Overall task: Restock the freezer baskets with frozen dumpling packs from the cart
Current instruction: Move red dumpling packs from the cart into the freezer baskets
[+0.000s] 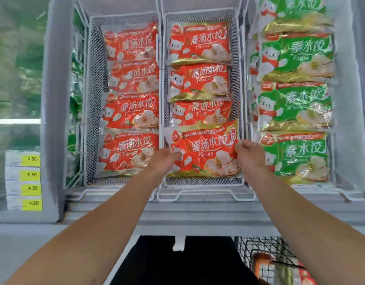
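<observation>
Both hands are in the middle basket [237, 83] of an open chest freezer [198, 214]. The left hand [165, 161] pinches the left edge of a red dumpling pack [206, 153]; the right hand [249, 153] has its fingers [239, 146] curled on the pack's right edge. The pack lies at the near end of the middle basket, slightly tilted, overlapping the red pack behind it.

Legible print on the held pack: large white characters 灌汤水饺, a smaller line 猪肉韭菜 beneath, and a banner containing "130亿". A round red brand mark sits at the upper left; its characters are too blurred to confirm. A cartoon white bear and pictured dumplings appear on the front.

Three more red packs [200, 44] lie behind it in the same basket, bearing the same 灌汤水饺 lettering. The left basket [95, 99] holds four red packs [132, 112] of the same kind in a row.

The right-hand compartment holds green packs [296, 105], stacked higher, marked 素水饺 with the same bear.

On the freezer front at far left, four yellow price tags [31, 174] each read 4.50.

At lower right a wire cart [257, 251] is visible, with red packaging inside it, blurred.
</observation>
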